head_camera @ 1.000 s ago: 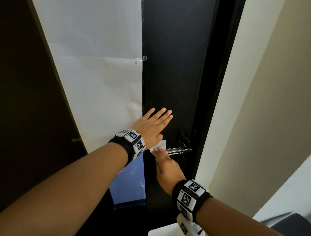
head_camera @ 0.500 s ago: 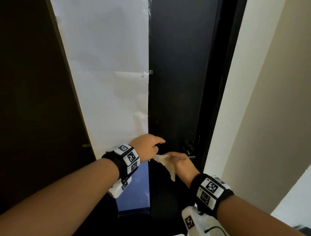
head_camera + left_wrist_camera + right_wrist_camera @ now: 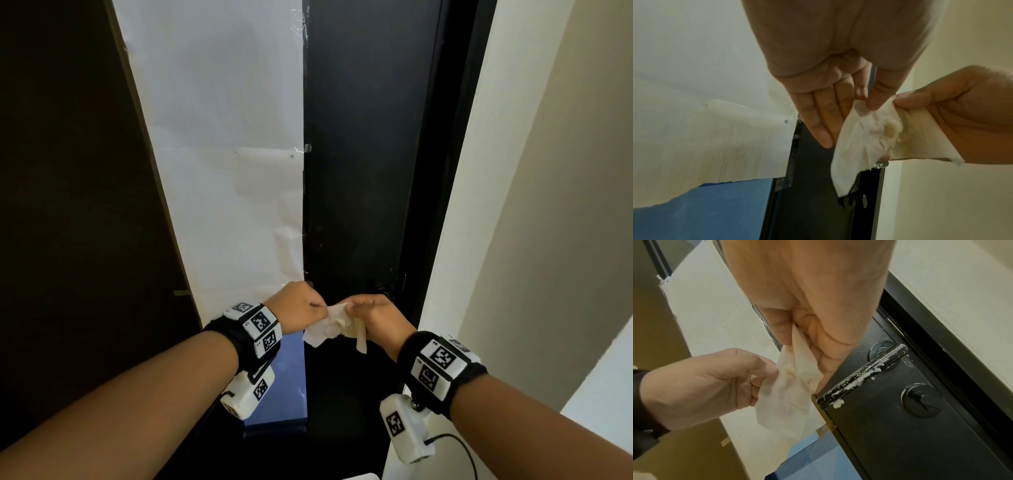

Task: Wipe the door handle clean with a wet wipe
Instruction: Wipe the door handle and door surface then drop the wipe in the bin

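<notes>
A crumpled white wet wipe (image 3: 329,327) with a yellowish soiled patch (image 3: 888,128) hangs between both hands in front of the black door (image 3: 359,171). My left hand (image 3: 320,305) pinches its left edge between thumb and forefinger (image 3: 869,100). My right hand (image 3: 351,308) grips its right side (image 3: 797,369). The black lever door handle (image 3: 861,374) carries white smears and drips; it lies just right of my right hand and nothing touches it. In the head view my right hand hides the handle.
A round thumb-turn lock (image 3: 923,399) sits below the handle. White paper (image 3: 222,171) covers the panel left of the door, with a blue strip (image 3: 291,377) beneath. A cream wall (image 3: 548,205) and the door frame (image 3: 445,171) close in on the right.
My left hand left the door face, curled and came down to pinch the wipe. My right hand drew the wipe off the handle, and the wipe now hangs opened between both hands.
</notes>
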{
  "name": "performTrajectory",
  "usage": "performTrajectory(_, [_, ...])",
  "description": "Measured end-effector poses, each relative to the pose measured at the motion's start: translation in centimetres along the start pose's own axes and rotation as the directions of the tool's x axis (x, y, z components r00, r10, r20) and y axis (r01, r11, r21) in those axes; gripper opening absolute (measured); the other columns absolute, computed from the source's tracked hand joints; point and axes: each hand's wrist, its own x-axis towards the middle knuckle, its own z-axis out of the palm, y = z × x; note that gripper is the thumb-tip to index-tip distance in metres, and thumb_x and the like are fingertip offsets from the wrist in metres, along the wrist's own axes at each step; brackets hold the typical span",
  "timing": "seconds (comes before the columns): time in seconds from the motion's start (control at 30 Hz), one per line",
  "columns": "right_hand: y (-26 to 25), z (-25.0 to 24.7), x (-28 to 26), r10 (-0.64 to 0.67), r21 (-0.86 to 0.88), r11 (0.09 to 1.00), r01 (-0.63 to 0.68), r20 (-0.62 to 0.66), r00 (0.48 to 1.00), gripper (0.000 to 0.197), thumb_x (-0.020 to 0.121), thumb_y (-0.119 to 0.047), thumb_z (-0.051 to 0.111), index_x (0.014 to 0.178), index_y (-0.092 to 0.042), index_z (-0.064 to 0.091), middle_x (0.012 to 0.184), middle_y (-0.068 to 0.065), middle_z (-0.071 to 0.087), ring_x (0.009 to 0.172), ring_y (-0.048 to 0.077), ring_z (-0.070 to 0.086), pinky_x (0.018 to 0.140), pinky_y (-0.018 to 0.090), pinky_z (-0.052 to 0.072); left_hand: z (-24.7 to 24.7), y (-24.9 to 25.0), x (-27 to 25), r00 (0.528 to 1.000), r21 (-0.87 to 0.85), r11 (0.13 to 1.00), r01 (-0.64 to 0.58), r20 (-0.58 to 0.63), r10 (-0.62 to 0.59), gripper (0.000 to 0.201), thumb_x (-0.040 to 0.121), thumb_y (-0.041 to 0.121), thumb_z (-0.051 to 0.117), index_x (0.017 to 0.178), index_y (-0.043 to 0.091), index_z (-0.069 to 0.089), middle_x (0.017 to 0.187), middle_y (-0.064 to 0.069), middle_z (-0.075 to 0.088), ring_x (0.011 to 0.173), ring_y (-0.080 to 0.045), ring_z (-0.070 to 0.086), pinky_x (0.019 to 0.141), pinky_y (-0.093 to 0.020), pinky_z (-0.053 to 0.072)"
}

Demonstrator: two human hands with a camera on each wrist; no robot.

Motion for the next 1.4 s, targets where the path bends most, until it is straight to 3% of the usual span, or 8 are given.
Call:
performTrajectory(0.17, [-0.4,-0.1,-0.8,-0.011,-0.146,0.989,0.001,-0.067,0.998,0.026,0.095,-0.006,0.047,0.098,-0.008,0.073,0.091,0.012,0.073,0.087,0.022,0.069,0.084,0.034,0.054,0.5,-0.2,0.1,0.996,-0.158,0.983,0.090,0.013,-0.089,0.023,0.085,0.005,0.053,0.077,-0.012,0.065,0.079,-0.031,0.066,0.068,-0.031,0.066,0.069,-0.036,0.057])
performTrajectory(0.43, [0.1,-0.8,-1.5,-0.209,-0.403,0.913,0.060,-0.338,0.918,0.008,0.083,-0.021,0.070,0.080,-0.017,0.076,0.080,-0.001,0.073,0.080,0.011,0.068,0.078,0.027,0.056,0.7,0.9,-0.4,0.948,-0.450,0.837,0.311,0.085,-0.307,0.025,0.088,0.006,0.049,0.096,-0.015,0.061,0.088,-0.034,0.067,0.072,-0.038,0.070,0.062,-0.039,0.061])
performTrajectory(0.77, [1.5,1.5,-2.3,-0.414,-0.523,0.814,0.254,-0.215,0.884,0.008,0.082,-0.014,0.070,0.082,-0.014,0.078,0.092,-0.004,0.071,0.087,0.003,0.066,0.080,0.017,0.053,1.4,2.2,-0.1,0.933,-0.615,0.715,0.333,0.109,-0.342,0.020,0.092,0.006,0.046,0.082,0.000,0.062,0.078,-0.023,0.068,0.074,-0.035,0.071,0.066,-0.040,0.061])
performTrajectory(0.87, [1.9,2.0,-2.4,-0.441,-0.547,0.787,0.285,-0.175,0.880,0.011,0.084,-0.012,0.068,0.090,-0.014,0.077,0.098,-0.005,0.069,0.091,0.003,0.065,0.082,0.015,0.052,1.6,2.4,0.2,0.924,-0.652,0.671,0.352,0.128,-0.360,0.022,0.094,0.014,0.047,0.093,-0.002,0.063,0.084,-0.023,0.069,0.074,-0.033,0.070,0.063,-0.037,0.060])
performTrajectory(0.97, [1.8,2.0,-2.6,-0.403,-0.517,0.813,0.269,-0.166,0.900,0.021,0.086,-0.007,0.060,0.099,-0.013,0.075,0.103,-0.007,0.066,0.094,0.002,0.063,0.080,0.008,0.049,1.7,2.0,0.2,0.933,-0.647,0.684,0.336,0.131,-0.334,0.036,0.092,0.030,0.057,0.103,-0.003,0.064,0.091,-0.023,0.072,0.079,-0.031,0.072,0.062,-0.034,0.060])
performTrajectory(1.1, [1.7,1.4,-2.6,-0.353,-0.456,0.853,0.252,-0.150,0.923,0.035,0.084,0.004,0.051,0.100,-0.016,0.075,0.107,-0.006,0.068,0.099,0.003,0.062,0.079,0.003,0.046,1.8,0.8,0.4,0.966,-0.574,0.783,0.239,0.055,-0.254,0.022,0.086,0.022,0.068,0.092,0.000,0.068,0.088,-0.024,0.071,0.080,-0.033,0.072,0.065,-0.035,0.060])
performTrajectory(1.27, [1.9,0.1,-1.7,-0.253,-0.300,0.944,0.140,-0.379,0.890,0.026,0.085,-0.003,0.061,0.104,-0.017,0.070,0.102,-0.002,0.067,0.097,0.011,0.063,0.086,0.023,0.052,1.7,0.3,1.0,0.981,-0.491,0.855,0.167,-0.002,-0.192,0.019,0.090,0.017,0.061,0.097,0.001,0.069,0.095,-0.025,0.069,0.086,-0.033,0.070,0.072,-0.039,0.060])
performTrajectory(1.4, [2.0,-0.3,-0.9,0.015,0.075,0.997,0.005,-0.265,0.964,0.039,0.086,-0.015,0.065,0.125,-0.015,0.056,0.114,0.005,0.065,0.108,0.019,0.062,0.095,0.032,0.050,1.7,0.5,1.4,0.992,-0.455,0.884,0.103,-0.018,-0.125,0.022,0.091,0.021,0.061,0.099,0.003,0.070,0.097,-0.028,0.069,0.092,-0.039,0.068,0.082,-0.053,0.057])
